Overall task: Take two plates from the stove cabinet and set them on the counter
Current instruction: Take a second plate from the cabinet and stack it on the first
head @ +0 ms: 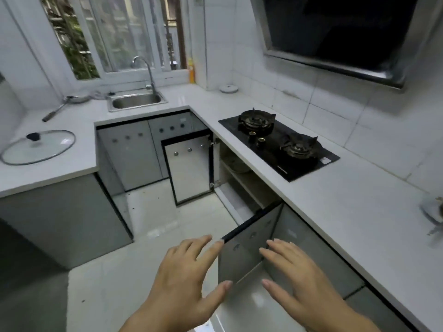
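The cabinet under the black gas stove [278,144] stands with both grey doors swung out: the far door [189,168] and the near door [249,248]. Inside, on a shelf, a stack of pale plates [236,165] is partly visible in shadow. My left hand [189,276] hovers open to the left of the near door's edge, fingers spread. My right hand [294,276] is open on the door's other side, in front of it. Neither hand holds anything. The white counter [335,207] runs along the right.
A glass pot lid [38,147] lies on the left counter. A sink [136,101] with a tap sits under the window, a ladle [62,106] beside it. A small white lid [229,88] rests in the corner. A range hood [340,32] hangs above the stove.
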The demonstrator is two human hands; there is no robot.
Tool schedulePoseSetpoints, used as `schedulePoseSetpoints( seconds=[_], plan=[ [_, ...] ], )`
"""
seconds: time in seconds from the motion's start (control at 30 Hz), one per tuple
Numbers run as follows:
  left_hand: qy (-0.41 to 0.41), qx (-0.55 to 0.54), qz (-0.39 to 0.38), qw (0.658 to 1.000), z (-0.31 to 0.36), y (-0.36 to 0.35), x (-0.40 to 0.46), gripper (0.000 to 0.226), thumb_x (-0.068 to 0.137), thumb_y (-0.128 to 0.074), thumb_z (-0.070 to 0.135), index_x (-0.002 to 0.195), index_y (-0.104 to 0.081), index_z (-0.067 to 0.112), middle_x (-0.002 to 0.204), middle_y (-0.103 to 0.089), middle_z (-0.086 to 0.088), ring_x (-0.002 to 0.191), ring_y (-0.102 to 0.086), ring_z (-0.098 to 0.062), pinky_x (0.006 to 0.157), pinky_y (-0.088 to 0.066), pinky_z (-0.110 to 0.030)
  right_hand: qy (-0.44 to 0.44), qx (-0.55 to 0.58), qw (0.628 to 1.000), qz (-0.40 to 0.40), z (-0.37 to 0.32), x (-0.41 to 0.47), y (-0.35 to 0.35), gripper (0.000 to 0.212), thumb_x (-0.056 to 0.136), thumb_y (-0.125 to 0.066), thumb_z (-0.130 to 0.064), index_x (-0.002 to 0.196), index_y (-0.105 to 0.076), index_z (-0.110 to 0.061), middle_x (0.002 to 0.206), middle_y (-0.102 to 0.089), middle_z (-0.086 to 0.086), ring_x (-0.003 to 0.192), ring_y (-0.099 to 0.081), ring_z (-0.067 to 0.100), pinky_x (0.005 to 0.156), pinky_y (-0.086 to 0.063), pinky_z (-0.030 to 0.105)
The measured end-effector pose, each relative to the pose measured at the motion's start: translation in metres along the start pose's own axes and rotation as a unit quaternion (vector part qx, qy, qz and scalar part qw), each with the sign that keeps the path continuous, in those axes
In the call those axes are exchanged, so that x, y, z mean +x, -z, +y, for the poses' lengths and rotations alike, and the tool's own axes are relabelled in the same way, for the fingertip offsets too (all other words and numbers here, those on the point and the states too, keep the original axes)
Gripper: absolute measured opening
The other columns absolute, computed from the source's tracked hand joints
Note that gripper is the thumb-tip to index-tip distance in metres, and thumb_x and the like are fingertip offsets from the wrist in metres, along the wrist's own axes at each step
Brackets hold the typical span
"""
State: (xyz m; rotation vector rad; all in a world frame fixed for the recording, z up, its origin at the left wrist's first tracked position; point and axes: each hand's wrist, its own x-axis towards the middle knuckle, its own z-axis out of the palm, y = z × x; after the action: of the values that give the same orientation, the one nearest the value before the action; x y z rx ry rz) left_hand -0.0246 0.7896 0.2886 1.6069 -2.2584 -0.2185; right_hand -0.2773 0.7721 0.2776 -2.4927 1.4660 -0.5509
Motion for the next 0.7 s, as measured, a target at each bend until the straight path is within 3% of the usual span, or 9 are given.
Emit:
schedulePoseSetpoints(
  seconds=[0.2,0.3,0.53,0.7],
  plan=[
    [0.071,-0.006,0.016,0.997,-0.085,0.033,-0.038,0.063,0.076,-0.058,0.058,0.131,-0.054,0.027,0.129,-0.061,0.001,0.113,-0.058,-0.02,0.085,-0.05,-0.037,0.051,0.016,0.998,-0.025,-0.064,0.061,-0.039,0.051,0.086,-0.053,-0.048,0.131,-0.053,-0.023,0.139,-0.051,-0.004,0.131,-0.038,0.006,0.108,-0.034,0.032],
    [0.089,-0.004,0.017,0.996,-0.114,0.039,-0.04,0.064,0.077,-0.058,0.059,0.133,-0.052,0.029,0.131,-0.059,0.002,0.115,-0.056,-0.018,0.087,-0.049,-0.036,0.067,0.023,0.997,-0.031,-0.081,0.086,-0.049,0.052,0.087,-0.049,-0.051,0.132,-0.052,-0.025,0.139,-0.047,-0.01,0.13,-0.032,0.0,0.108,-0.022,0.021],
    [0.114,-0.005,0.017,0.993,-0.165,0.044,-0.008,0.063,0.077,-0.057,0.057,0.132,-0.054,0.027,0.13,-0.06,0.001,0.115,-0.057,-0.02,0.086,-0.051,-0.04,0.076,0.038,0.995,-0.052,-0.086,0.152,-0.072,0.05,0.087,-0.052,-0.048,0.132,-0.051,-0.024,0.141,-0.049,-0.005,0.133,-0.04,0.01,0.109,-0.029,0.029],
    [0.148,0.002,0.013,0.989,-0.199,0.048,0.032,0.063,0.074,-0.057,0.057,0.128,-0.059,0.025,0.126,-0.063,0.001,0.109,-0.061,-0.021,0.08,-0.054,-0.04,0.074,0.041,0.993,-0.087,-0.062,0.212,-0.093,0.056,0.088,-0.038,-0.06,0.139,-0.036,-0.037,0.149,-0.029,-0.02,0.138,-0.016,-0.007,0.11,-0.005,0.012]
  ],
)
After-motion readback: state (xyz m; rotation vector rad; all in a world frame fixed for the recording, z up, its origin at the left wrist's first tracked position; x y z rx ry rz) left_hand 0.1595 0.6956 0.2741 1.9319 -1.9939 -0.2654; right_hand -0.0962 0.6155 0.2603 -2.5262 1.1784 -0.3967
